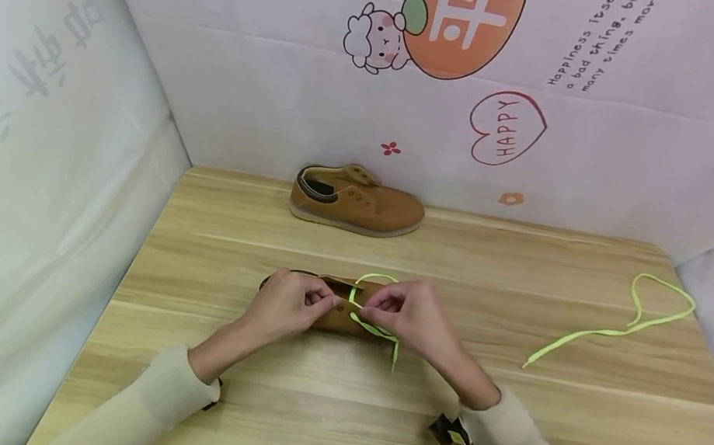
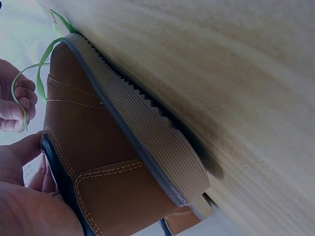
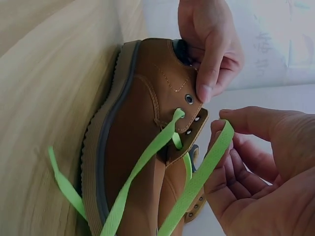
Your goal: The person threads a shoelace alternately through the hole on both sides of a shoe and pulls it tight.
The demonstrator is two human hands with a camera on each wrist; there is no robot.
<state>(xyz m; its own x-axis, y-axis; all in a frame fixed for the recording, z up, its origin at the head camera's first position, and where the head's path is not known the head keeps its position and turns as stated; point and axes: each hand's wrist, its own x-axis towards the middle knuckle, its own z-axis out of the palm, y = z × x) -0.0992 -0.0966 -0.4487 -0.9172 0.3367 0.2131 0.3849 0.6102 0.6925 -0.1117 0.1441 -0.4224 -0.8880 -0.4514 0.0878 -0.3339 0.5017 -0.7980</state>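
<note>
A brown leather shoe point(image 1: 332, 321) with a light ribbed sole lies on the table, its toe to the right. My left hand point(image 1: 287, 301) pinches the edge of the near eyelet flap point(image 3: 170, 83), thumb outside, fingers partly hidden inside the opening. A flat neon-green shoelace point(image 3: 142, 162) passes through eyelets on both flaps. Just above the opening, my right hand point(image 1: 412, 314) pinches one length of this lace between thumb and forefinger. Another length hangs from the near flap across the shoe's side. In the right wrist view, an eyelet point(image 3: 189, 99) nearer the ankle holds no lace.
A matching brown shoe point(image 1: 373, 211) without a lace stands at the table's back edge, by the printed cloth wall point(image 1: 263, 104). A second green lace point(image 1: 608, 332) lies loosely looped on the right of the wooden table point(image 1: 323, 422). Cloth also hangs along both sides.
</note>
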